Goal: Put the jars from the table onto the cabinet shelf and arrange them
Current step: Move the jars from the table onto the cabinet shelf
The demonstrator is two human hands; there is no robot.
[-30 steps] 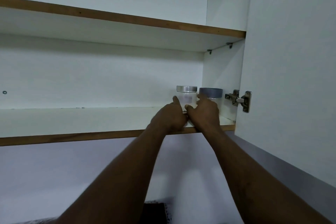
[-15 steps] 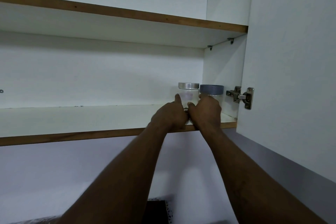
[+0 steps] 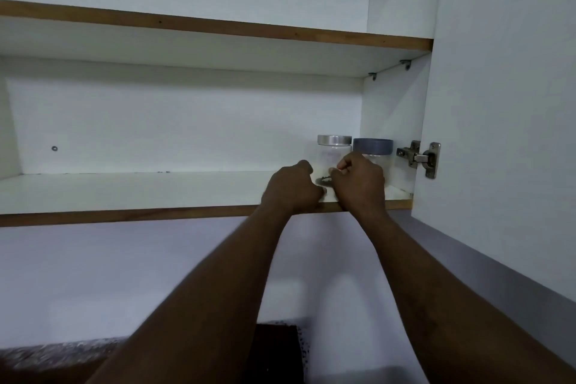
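Two clear jars stand side by side at the right end of the lower cabinet shelf (image 3: 156,193). One is a silver-lidded jar (image 3: 333,150) with dark contents at its base. The other, a blue-grey-lidded jar (image 3: 372,148), stands to its right, next to the cabinet's side wall. My left hand (image 3: 291,188) and my right hand (image 3: 360,184) are at the shelf's front edge, right in front of the jars, with fingers curled. They hide the jars' lower parts. Neither hand wraps round a jar; whether the knuckles touch the glass is unclear.
The open cabinet door (image 3: 505,121) hangs close on the right, its hinge (image 3: 420,157) beside the blue-lidded jar. An upper shelf (image 3: 218,26) runs overhead. The lower shelf stretches bare to the left. A dark countertop edge (image 3: 46,355) shows below.
The pointing fingers that touched the silver-lidded jar have curled in, and both hands have drawn back slightly toward the shelf edge. The jars stay put.
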